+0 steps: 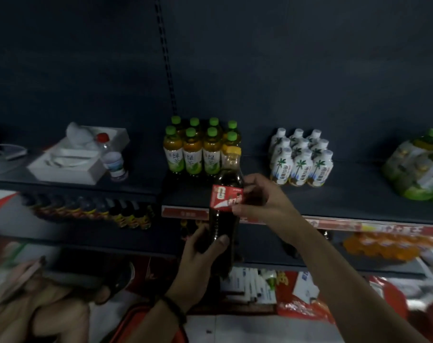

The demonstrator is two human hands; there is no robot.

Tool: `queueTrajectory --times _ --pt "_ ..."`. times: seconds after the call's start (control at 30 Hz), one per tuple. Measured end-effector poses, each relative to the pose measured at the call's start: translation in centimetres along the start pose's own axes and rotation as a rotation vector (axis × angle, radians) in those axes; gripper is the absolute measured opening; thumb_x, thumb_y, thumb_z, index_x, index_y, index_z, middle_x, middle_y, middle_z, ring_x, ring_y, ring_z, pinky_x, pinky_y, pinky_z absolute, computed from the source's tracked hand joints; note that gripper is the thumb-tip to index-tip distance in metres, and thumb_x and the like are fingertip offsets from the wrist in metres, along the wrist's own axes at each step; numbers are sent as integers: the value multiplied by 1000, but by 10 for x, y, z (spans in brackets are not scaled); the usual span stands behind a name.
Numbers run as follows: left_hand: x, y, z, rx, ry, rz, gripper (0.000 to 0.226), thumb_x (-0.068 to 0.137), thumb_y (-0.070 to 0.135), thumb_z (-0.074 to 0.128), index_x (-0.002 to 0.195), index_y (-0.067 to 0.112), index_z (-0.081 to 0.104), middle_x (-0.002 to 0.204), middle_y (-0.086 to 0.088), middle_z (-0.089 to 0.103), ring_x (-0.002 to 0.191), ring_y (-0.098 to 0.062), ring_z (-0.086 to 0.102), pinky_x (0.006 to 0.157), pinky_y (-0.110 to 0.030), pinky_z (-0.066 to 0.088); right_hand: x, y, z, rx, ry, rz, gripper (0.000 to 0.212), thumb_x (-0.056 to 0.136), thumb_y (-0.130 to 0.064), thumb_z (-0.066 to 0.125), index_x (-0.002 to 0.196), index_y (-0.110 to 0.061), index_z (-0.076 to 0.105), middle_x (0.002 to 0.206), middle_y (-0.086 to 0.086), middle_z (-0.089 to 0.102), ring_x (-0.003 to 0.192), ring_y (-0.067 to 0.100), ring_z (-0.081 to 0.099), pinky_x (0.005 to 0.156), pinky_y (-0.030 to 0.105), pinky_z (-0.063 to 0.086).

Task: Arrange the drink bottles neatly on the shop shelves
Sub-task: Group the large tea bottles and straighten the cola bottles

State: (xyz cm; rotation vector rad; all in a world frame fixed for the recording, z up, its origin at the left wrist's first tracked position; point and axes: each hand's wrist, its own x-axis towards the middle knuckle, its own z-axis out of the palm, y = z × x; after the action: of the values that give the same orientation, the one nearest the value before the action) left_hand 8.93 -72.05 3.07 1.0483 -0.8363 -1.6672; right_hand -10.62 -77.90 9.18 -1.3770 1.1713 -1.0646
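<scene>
Cola bottle (226, 194) upright: left grip (200, 253) low, right grip (260, 196) at label.

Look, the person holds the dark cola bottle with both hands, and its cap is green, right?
Not quite. The head view shows the cola bottle held by the left hand low down and the right hand at the red label, but its cap is yellow. The green caps belong to the tea bottles behind it.
</scene>
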Motion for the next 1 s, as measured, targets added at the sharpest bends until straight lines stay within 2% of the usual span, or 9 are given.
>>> queueTrajectory --times 0.13,0.23,0.37,0.5,0.6,0.7,0.8,0.87,1.0 --pt "-4 -8 -18 50 62 -55 48 78 33 88 121 19 74 110 -6 82 109 -29 75 98 -52 58 -7 15 10 -103 -128 49 63 73 -19 94 128 -22 63 118 -2 77 110 17 74 95 39 60" --pt "-7 -27 -28 180 -3 -41 11 93 24 77 103 25 80 97 9 83 95 -7 78 81 -27 62 -6 41 22 -139 -185 116 66 72 -32 95 130 -24 66 121 -5 77 115 15 73 103 47 57" --pt "-8 -65 -54 381 -39 -100 59 101 -15 49 88 38 70 63 38 68 62 16 66 60 -8 52 -1 101 35 -182 -342 222 56 77 -16 93 127 -20 68 118 -4 78 114 13 73 102 39 58" --pt "18 -120 -90 542 16 -106 79 104 -2 53 85 74 67 73 30 73 65 4 70 62 -14 54 10 182 47 -254 -362 273 54 73 -12 96 120 -20 70 111 -7 79 107 10 75 96 32 60" --pt "50 -165 -119 760 172 11 23 103 33 57 94 43 76 90 15 78 81 -5 74 68 -21 57 17 244 52 -278 -311 283 62 69 -13 98 122 -24 67 108 -20 77 103 -1 73 91 18 58" --pt "96 -216 -155 871 303 63 14 101 41 59 101 30 69 94 16 73 88 0 68 76 -21 51 33 312 49 -392 -273 256 63 71 -20 97 123 -20 63 98 -22 72 91 -16 67 77 0 48" --pt "143 -250 -182 986 350 -37 34 98 35 71 127 21 58 118 11 58 107 -8 56 90 -21 42 60 364 51 -461 -268 364 78 81 -29 91 146 -18 48 128 -3 68 113 6 67 87 16 52" --pt "180 -272 -201 954 348 -75 45 92 38 77 129 26 55 118 9 60 110 -14 58 89 -14 44 80 400 53 -408 -219 349 91 86 -2 83 160 -11 31 149 11 55 133 26 58 94 22 55" --pt "241 -304 -222 895 442 -8 77 83 31 87 146 13 44 147 -12 47 134 -33 50 110 -30 45 108 443 58 -399 -126 170 82 89 11 74 158 -4 33 133 4 58 118 7 60 94 21 52"
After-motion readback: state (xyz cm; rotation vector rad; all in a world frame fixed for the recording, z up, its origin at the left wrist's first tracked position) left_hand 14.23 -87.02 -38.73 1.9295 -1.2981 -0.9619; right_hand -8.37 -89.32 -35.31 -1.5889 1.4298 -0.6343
